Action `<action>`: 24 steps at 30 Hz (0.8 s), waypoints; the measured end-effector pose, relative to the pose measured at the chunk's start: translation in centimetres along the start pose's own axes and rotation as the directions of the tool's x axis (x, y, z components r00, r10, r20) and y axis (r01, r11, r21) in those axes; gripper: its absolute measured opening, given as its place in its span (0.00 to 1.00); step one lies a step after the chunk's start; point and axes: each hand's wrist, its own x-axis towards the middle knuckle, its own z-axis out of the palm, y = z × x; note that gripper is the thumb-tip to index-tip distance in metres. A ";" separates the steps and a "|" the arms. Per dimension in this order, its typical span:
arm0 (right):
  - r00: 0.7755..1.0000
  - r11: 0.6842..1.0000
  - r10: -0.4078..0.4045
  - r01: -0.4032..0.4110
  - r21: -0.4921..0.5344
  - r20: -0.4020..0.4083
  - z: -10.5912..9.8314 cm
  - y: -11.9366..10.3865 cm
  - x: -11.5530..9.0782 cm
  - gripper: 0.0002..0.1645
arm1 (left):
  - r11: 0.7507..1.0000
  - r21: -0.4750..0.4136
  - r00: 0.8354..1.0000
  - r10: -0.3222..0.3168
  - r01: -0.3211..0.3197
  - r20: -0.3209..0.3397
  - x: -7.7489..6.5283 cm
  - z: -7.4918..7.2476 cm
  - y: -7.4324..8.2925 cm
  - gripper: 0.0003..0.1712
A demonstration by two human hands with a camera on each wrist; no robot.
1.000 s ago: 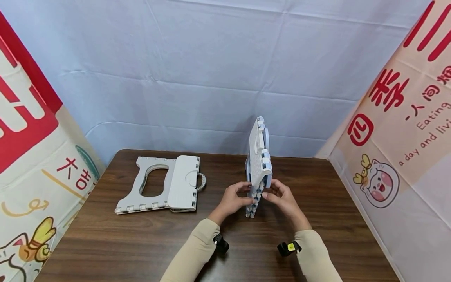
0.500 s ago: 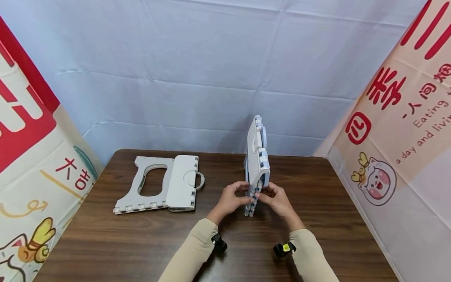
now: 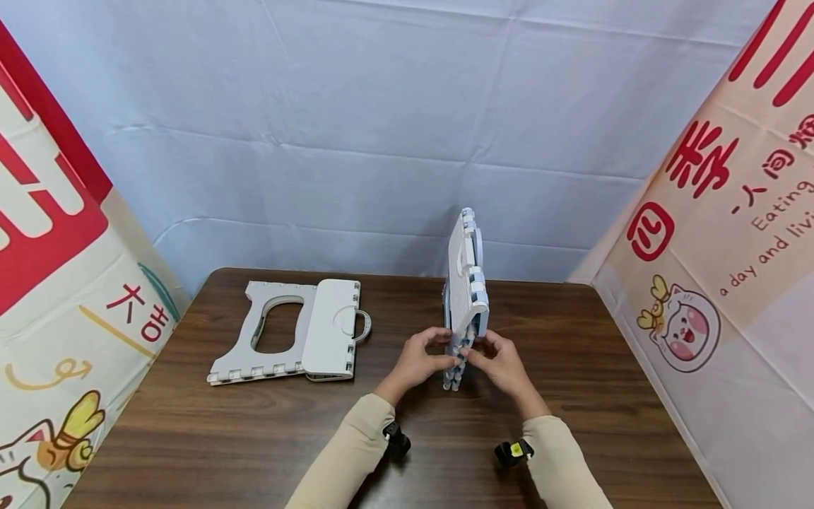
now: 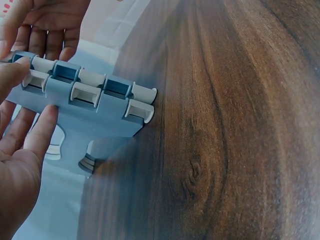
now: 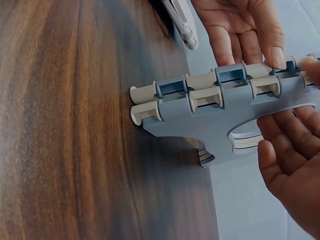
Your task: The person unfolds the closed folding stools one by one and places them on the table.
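A blue-and-white folding step stool (image 3: 466,276), folded flat, stands upright on its edge on the brown table. In the head view my left hand (image 3: 416,364) is at its left side, thumb on the near hinged edge and fingers on the leg panel. From the right, my right hand (image 3: 505,364) grips the same near edge, its thumb close to the left thumb. Both wrist views show the row of white and blue hinge knuckles (image 4: 82,82) between the two hands. The far side of the stool is hidden in the head view.
Left of the hands lies a second folding stool (image 3: 331,329), white and grey, flat with its small loop handle to the right. Wood table (image 3: 254,438) stretches around both stools. A pale cloth (image 3: 381,141) hangs behind, with printed banners at both sides.
My right hand has shifted left, bringing its thumb onto the stool's near edge, and the upright stool has tilted slightly. My left hand keeps nearly the same place.
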 end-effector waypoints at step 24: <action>0.998 0.998 0.056 -0.055 -0.019 0.038 -0.5 -0.4 0.5 0.15 | 0.994 0.047 0.995 0.095 -0.097 0.028 0.2 0.1 -0.2 0.27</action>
